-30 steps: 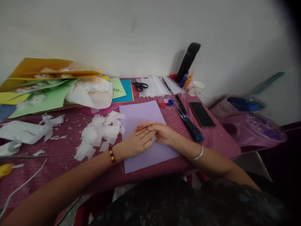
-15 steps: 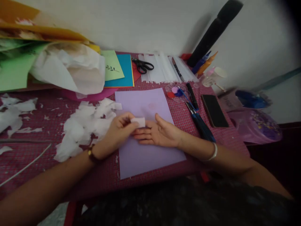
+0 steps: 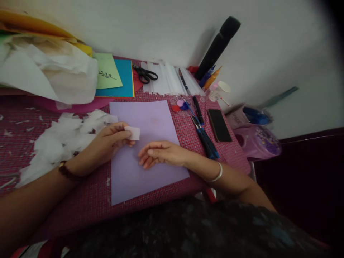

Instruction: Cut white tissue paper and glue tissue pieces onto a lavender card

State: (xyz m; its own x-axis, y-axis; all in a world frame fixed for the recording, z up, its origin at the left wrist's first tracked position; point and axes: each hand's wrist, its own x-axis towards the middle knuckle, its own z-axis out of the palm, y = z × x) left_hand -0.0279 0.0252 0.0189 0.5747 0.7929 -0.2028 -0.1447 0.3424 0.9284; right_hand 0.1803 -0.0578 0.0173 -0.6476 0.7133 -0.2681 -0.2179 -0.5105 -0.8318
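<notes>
Between thumb and fingers, my left hand [image 3: 114,138] pinches a small white piece of paper [image 3: 134,133] above the left part of a purple sheet [image 3: 150,182]. My right hand [image 3: 163,154] hovers over the middle of that sheet, palm turned inward, its fingers loosely curved and apart with nothing in them. A gap separates the two hands. Beside my left wrist lies a heap of torn white paper pieces [image 3: 64,134], partly hidden by the forearm. A faint reddish mark shows on the upper part of the purple sheet.
Right of the sheet lie a blue-handled cutting tool [image 3: 205,139], a black marker [image 3: 198,109] and a phone [image 3: 219,125]. Black scissors [image 3: 145,74], a blue sheet [image 3: 124,80] and crumpled white paper [image 3: 72,68] are along the back. A pink container [image 3: 258,143] stands beyond the right edge.
My hands have moved apart. The right hand has turned from palm up to palm inward, fingers curling; the left keeps the paper piece. The whole view has shifted to the right.
</notes>
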